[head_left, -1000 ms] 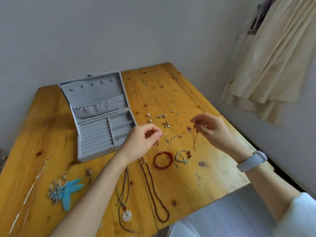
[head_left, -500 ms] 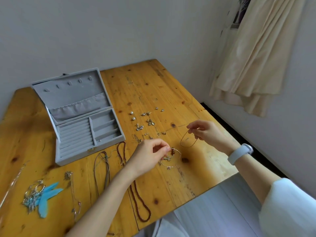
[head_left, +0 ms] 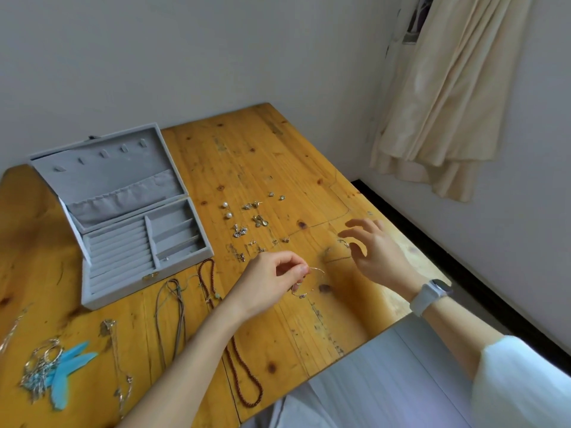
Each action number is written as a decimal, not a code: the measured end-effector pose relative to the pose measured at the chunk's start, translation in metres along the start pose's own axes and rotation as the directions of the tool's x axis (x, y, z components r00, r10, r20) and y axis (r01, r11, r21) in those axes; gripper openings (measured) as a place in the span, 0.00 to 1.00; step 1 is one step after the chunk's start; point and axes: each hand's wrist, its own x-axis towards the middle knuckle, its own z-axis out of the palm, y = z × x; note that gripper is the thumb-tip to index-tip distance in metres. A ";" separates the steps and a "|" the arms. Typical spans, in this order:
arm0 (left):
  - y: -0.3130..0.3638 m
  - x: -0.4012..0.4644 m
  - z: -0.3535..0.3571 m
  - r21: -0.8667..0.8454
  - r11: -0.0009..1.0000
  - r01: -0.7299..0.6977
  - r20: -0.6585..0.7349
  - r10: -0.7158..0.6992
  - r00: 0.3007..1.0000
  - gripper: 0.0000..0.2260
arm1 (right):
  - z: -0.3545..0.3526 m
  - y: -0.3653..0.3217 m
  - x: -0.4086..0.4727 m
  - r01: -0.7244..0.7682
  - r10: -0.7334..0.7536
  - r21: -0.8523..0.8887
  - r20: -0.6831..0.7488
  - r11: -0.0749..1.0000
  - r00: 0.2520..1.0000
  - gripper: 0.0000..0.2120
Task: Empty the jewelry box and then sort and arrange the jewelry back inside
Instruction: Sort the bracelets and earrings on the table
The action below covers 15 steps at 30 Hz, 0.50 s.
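The grey jewelry box (head_left: 123, 248) stands open at the left of the wooden table (head_left: 262, 156), its compartments nearly bare. My left hand (head_left: 272, 282) pinches a thin gold bangle (head_left: 312, 282) just above the tabletop. My right hand (head_left: 374, 251) hovers with fingers spread over a thin dark cord (head_left: 336, 257) that lies on the wood. Small earrings and two pearls (head_left: 227, 210) are scattered beyond my hands. A red bead necklace (head_left: 244, 372) and grey cords (head_left: 173, 307) lie near the front.
A pile of silver earrings with blue feathers (head_left: 58, 366) sits at the front left, a thin chain (head_left: 119, 362) beside it. A cream curtain (head_left: 448, 97) hangs at the right. The table's right edge drops off just past my right wrist.
My right hand has let go of the thin dark cord, which now lies on the table, and its fingers have spread. My left hand keeps its pinch on the bangle.
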 end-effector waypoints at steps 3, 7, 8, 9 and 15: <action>0.005 0.005 0.006 -0.127 0.992 -0.004 -0.037 -0.001 0.999 0.06 | -0.011 -0.023 -0.018 -0.176 0.033 0.555 0.257 0.813 0.966 0.12; 0.010 0.013 0.023 -0.377 0.925 0.042 -0.160 -0.109 0.981 0.05 | -0.007 -0.036 -0.039 -0.302 0.037 0.751 0.348 0.587 0.937 0.05; 0.010 0.015 0.028 -0.408 0.912 0.046 -0.188 -0.134 0.973 0.05 | -0.006 -0.035 -0.042 -0.312 0.078 0.776 0.324 0.549 0.943 0.05; 0.011 0.017 0.034 -0.420 0.906 0.052 -0.214 -0.155 0.964 0.05 | -0.005 -0.033 -0.043 -0.317 0.126 0.793 0.296 0.520 0.947 0.05; 0.005 0.049 0.067 -0.164 0.980 0.113 -0.304 -0.159 0.939 0.06 | -0.015 0.005 -0.033 -0.352 0.423 0.705 0.081 0.616 0.903 0.05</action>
